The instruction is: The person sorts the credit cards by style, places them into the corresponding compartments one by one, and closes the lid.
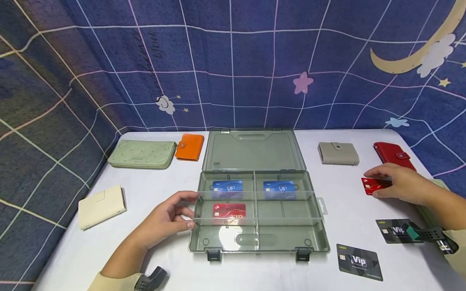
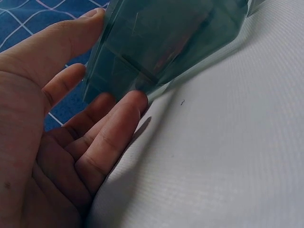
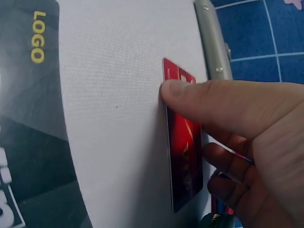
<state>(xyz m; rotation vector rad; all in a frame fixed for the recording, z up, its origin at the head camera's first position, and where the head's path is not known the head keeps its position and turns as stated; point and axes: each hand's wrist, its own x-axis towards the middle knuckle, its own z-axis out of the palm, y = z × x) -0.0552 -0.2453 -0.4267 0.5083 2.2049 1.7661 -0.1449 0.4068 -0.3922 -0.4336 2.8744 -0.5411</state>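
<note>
An open clear grey-green divided box (image 1: 284, 232) stands with its lid (image 1: 255, 151) laid back. Blue VIP cards lie in its far row: one card (image 1: 227, 189) on the left, another card (image 1: 279, 190) on the right. A red VIP card (image 1: 229, 212) is in the middle-left compartment. My left hand (image 1: 169, 216) rests its fingertips against the box's left wall. At the right, my right hand (image 1: 405, 184) pinches a second red card (image 3: 183, 147) between thumb and fingers. That card stands tilted on edge in the right wrist view, close over the white cloth.
Two black VIP cards, a nearer card (image 1: 359, 262) and a farther card (image 1: 395, 231), lie at the right. Around the table are a red wallet (image 1: 393, 155), grey wallet (image 1: 338, 153), orange wallet (image 1: 190, 147), green wallet (image 1: 142, 153) and cream wallet (image 1: 102, 207).
</note>
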